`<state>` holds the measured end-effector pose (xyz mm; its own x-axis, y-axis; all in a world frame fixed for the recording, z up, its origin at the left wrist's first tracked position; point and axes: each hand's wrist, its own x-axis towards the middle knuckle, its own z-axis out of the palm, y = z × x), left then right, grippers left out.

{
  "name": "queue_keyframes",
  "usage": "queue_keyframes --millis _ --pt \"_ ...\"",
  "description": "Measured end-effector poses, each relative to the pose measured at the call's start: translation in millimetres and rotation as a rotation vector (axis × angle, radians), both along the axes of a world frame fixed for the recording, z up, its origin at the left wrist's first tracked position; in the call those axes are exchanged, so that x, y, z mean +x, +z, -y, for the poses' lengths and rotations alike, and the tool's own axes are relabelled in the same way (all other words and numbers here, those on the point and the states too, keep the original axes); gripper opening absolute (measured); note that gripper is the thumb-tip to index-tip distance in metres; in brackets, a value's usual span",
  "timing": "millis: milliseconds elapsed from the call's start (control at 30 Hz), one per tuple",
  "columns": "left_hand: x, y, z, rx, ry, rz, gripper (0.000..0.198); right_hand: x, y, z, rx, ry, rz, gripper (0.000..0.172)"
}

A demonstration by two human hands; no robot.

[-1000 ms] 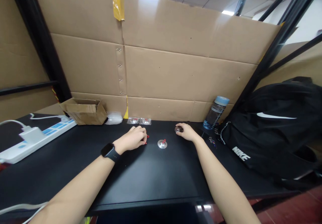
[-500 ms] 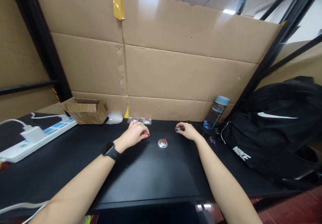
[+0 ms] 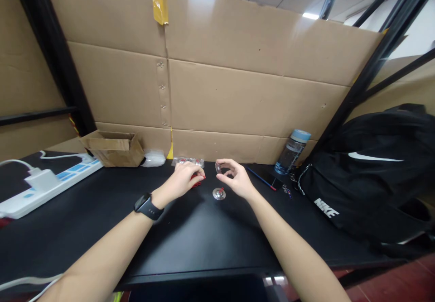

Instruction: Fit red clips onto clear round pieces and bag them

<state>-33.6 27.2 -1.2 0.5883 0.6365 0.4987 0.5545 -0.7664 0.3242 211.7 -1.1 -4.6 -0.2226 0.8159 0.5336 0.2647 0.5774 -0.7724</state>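
Note:
My left hand (image 3: pixel 186 176) is closed on a red cord (image 3: pixel 197 182), its loops showing below the fingertips. Between thumb and fingers, my right hand (image 3: pixel 235 176) grips a small metal cymbal (image 3: pixel 218 168) by its rim, tilted nearly on edge and lifted off the table. A second small cymbal (image 3: pixel 219 194), silver with a domed middle and a bit of red cord on top, lies flat on the black table between and slightly below both hands. Behind my left hand lies a clear plastic packet (image 3: pixel 200 162) with shiny and red pieces inside, partly hidden by the fingers.
On the right are a blue-and-red pen (image 3: pixel 262 179), a dark flat object, small keys (image 3: pixel 287 190), a water bottle (image 3: pixel 292 152) and a black backpack (image 3: pixel 367 175). A cardboard box (image 3: pixel 113 150) and a white power strip (image 3: pixel 50 195) stand left. A cardboard wall closes the back.
My right hand has moved left with the cymbal, lifting and tilting it close to my left hand. The pen on the right is now uncovered. My left hand still holds the red cord.

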Motion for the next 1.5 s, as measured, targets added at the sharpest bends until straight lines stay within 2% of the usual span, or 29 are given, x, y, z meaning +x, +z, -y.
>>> queue_keyframes --millis 167,300,567,700,933,1100,1267,1500 --pt "7 6.8 11 0.017 0.007 0.114 0.016 -22 0.8 14 -0.028 0.05 -0.089 0.047" --pt "11 4.7 13 0.033 0.039 0.192 0.017 -26 -2.1 15 -0.044 0.052 -0.108 0.046" --pt "18 0.6 18 0.072 0.111 0.21 0.011 -33 -3.9 19 -0.044 0.054 -0.155 0.04" --pt "20 0.6 21 0.108 0.136 0.198 0.01 -34 -4.8 20 -0.05 0.024 -0.11 0.038" --pt "23 -1.1 26 0.213 0.14 0.172 0.01 -30 -6.5 17 0.02 -0.113 -0.021 0.033" --pt "24 -1.1 28 0.286 0.143 0.182 0.01 -28 -3.9 17 0.018 -0.095 -0.009 0.03" --pt "22 2.1 28 0.344 0.17 0.162 0.008 -23 2.8 19 0.056 -0.024 0.11 0.022" --pt "22 2.2 28 0.348 0.173 0.162 0.007 -20 4.9 19 0.253 -0.084 0.301 0.017"
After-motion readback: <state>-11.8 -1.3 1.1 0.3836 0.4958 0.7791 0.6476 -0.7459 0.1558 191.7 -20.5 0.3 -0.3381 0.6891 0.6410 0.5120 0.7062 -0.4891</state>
